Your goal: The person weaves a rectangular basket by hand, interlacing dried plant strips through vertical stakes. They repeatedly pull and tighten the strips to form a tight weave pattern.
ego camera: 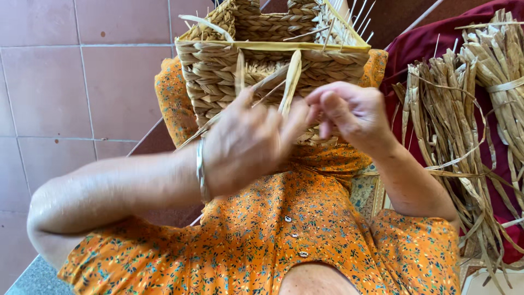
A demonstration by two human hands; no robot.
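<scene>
Hands at work on a woven basket (218,71) of pale braided plant fibre, which rests on the person's lap against an orange flowered dress (284,218). The left hand (243,145), a metal bangle (201,169) at its wrist, is closed around flat fibre strands (290,82) that rise in front of the basket wall; its fingers curl narrowly over them. The right hand (349,109) is pinched, thumb against fingertips, just beside the left; it appears to grip a thin strand end, though the view is too blurred there to be sure. Thin stiff stakes (357,16) stand up from the basket's far rim.

Risks, as judged from this position: the dry strands could crack or split if bent too sharply at the rim; a slack pinch in the right hand could let the end slip, loosening the weave just made; the basket, held only by the lap and the pull of the hands, could tilt or slide off toward the pink tiled floor (82,82); the upright stakes point near the face and forearms and could poke.

Bundles of dried leaf strips (464,109), tied with a pale band, lie at the person's right on a dark red cloth (436,38), well apart from the hands. No packages, labels or signs show anywhere in view; all materials are loose and unmarked.
</scene>
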